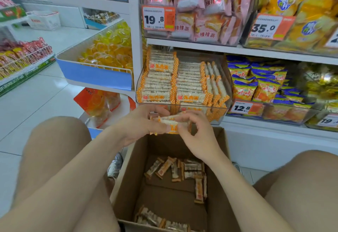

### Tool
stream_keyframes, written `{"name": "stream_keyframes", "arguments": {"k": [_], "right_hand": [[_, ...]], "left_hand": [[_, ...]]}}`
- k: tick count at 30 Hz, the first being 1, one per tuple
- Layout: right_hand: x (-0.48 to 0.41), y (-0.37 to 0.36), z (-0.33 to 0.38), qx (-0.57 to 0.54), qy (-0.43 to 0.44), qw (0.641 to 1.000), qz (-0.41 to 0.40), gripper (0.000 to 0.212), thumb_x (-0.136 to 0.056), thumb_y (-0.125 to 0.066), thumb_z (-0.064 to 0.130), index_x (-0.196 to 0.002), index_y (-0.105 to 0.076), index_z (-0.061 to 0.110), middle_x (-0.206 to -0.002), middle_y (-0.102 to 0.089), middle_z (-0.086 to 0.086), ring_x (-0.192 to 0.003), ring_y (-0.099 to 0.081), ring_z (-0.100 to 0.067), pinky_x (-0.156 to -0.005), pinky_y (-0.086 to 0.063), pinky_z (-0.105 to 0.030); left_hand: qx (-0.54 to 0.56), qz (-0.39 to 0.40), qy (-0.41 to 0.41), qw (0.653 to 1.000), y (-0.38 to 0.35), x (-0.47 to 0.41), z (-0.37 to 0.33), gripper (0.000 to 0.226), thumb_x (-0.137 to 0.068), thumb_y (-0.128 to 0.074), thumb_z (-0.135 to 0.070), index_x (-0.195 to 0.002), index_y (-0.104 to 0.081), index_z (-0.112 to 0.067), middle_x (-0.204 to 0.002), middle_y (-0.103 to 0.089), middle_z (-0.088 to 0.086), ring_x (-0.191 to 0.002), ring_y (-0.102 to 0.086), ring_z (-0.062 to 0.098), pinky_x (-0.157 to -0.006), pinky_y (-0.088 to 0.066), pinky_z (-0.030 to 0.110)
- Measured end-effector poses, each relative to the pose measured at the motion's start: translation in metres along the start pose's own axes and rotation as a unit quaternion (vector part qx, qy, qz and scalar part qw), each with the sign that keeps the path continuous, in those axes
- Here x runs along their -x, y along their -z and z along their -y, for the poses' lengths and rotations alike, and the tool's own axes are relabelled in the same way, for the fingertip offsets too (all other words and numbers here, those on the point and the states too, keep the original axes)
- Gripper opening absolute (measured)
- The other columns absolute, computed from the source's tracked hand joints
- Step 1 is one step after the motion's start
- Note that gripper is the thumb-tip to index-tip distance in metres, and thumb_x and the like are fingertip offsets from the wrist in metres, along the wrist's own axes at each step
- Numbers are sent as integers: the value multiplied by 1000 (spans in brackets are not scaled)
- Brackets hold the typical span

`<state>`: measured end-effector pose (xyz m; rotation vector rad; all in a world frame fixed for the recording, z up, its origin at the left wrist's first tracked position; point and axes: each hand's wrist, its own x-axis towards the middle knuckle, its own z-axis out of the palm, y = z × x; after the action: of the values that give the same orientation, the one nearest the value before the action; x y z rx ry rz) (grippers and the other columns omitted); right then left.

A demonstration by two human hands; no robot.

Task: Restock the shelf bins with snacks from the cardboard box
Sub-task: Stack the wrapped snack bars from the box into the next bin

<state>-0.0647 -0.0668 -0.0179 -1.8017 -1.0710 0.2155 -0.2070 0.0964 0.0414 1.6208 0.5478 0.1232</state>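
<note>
Two hands are up together over the box (128,176), and between them is a small stack of bars (172,122), orange ends and white middles. The left hand (140,123) has the stack from the left, fingers (161,111) curled over the top, gripping it. The right hand (199,138) is on from the right, its fingers (192,117) curled round the other end of the same bars. The stack hangs above the box's far edge, just in front of the clear bin (224,81) on the lower shelf (256,123); whether it touches the bin's front wall I cannot tell.

That bin is packed with stacked bars (175,81) of the same kind, flat rows at left and middle, a few on edge at the right. Down in the box, loose bars (182,171) lie scattered on the bottom, a cluster toward the far end and more at the near edge. The box stands on the floor (36,103) between a bare left knee (54,149) and right knee (301,186).

Right of the bin are blue-and-orange packs (256,85) behind a 12.8 tag (246,107). On the shelf above are pink packs (197,8) and yellow packs (296,6). Off left is a tray of yellow jellies (108,48).
</note>
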Motion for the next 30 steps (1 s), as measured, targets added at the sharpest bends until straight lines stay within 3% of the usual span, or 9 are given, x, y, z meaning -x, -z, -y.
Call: {"name": "stream_keyframes", "arguments": {"k": [2,4,9,13,17,20,24,28,30], "right_hand": [[-6,5,5,61,30,997,30,20,-98,-67,34,-115,-64,45,-146,-47,18,-147,-34,-5,-123,-27,-46],[-12,12,10,111,65,990,52,30,-103,-61,38,-133,-55,43,-161,-35,19,-154,-22,-5,-126,-19,-44],[-35,25,30,157,104,978,94,52,-109,-46,49,-159,-33,38,-155,-45,14,-143,-38,-6,-117,-36,-38],[-59,22,46,198,129,965,111,56,-111,-42,44,-163,-27,31,-153,-42,9,-141,-36,-10,-115,-34,-33],[-99,24,47,324,189,924,69,51,-110,-47,30,-159,-33,25,-139,-49,2,-126,-45,-19,-107,-42,-41],[-144,26,33,370,197,908,17,46,-107,-53,23,-152,-44,22,-136,-55,-3,-123,-50,-27,-104,-45,-48],[-198,18,16,386,178,905,10,46,-106,-58,23,-151,-49,19,-135,-59,-7,-121,-52,-34,-100,-46,-47],[-219,2,6,330,181,922,87,37,-105,-62,24,-141,-59,21,-137,-58,-5,-123,-57,-30,-102,-49,-47],[-220,-3,3,338,172,923,62,34,-104,-63,27,-138,-65,24,-137,-53,-7,-121,-55,-32,-101,-51,-49]], "left_hand": [[-89,-12,-40,995,5,-1,-8,39,-81,-88,-12,-115,-74,-25,-127,-67,-5,-108,-68,13,-82,-57,26],[-149,-24,-64,987,11,-4,-19,37,-84,-87,-21,-115,-74,-36,-125,-67,-12,-111,-65,9,-94,-56,33],[-98,-42,-138,985,27,-11,-44,44,-89,-83,-16,-125,-64,-33,-99,-67,-5,-79,-63,3,-74,-52,22],[-26,-70,-148,986,39,-19,-48,52,-89,-83,-19,-133,-58,-30,-101,-77,-7,-94,-74,12,-82,-60,28],[-115,-213,-139,960,48,-41,-42,51,-90,-79,-45,-133,-54,-34,-120,-65,-7,-109,-66,13,-89,-58,35],[-258,-329,-100,903,57,-64,-33,35,-98,-67,-32,-129,-51,-26,-129,-49,3,-123,-48,29,-107,-44,47],[-359,-283,-49,888,49,-84,-33,49,-97,-61,-14,-142,-42,-18,-142,-34,11,-128,-36,39,-106,-32,44],[-429,-279,-53,857,43,-101,-29,50,-94,-59,-12,-141,-42,-14,-138,-35,14,-122,-38,41,-103,-31,46],[-461,-285,-40,840,43,-108,-29,48,-92,-61,-16,-137,-44,-13,-133,-36,15,-117,-39,42,-100,-34,47]]}}
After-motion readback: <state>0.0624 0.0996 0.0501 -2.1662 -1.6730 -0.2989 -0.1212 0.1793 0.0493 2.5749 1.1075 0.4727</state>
